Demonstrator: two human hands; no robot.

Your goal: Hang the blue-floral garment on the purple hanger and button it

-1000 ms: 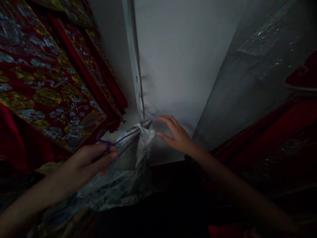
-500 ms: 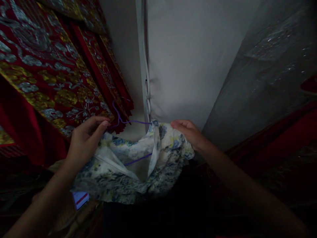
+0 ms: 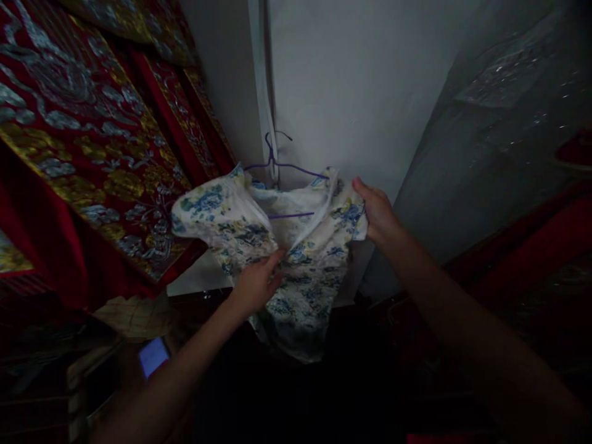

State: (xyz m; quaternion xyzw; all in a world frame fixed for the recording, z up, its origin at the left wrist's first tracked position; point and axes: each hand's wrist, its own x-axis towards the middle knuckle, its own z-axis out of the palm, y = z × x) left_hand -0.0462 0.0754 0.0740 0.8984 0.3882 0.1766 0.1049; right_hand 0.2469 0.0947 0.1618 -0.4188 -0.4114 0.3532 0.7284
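Observation:
A small white garment with blue and yellow flowers (image 3: 305,259) hangs on a thin purple wire hanger (image 3: 282,166) in front of a white wall. The hanger's hook sits by a vertical white strip (image 3: 259,92). My left hand (image 3: 254,283) grips the front of the garment near its middle, fingers closed on the cloth. My right hand (image 3: 379,213) holds the garment's right shoulder, fingers pinched on the fabric.
Red cloths embroidered in gold and silver (image 3: 87,148) hang at the left. A grey plastic-covered garment (image 3: 485,135) hangs at the right, with red fabric (image 3: 531,246) below it. A small lit screen (image 3: 153,356) glows low at the left. The space below is dark.
The garment and hanger have gone up from low near the floor to the wall strip. My left hand left the hanger hook and took the garment's front. My right hand rose with the shoulder.

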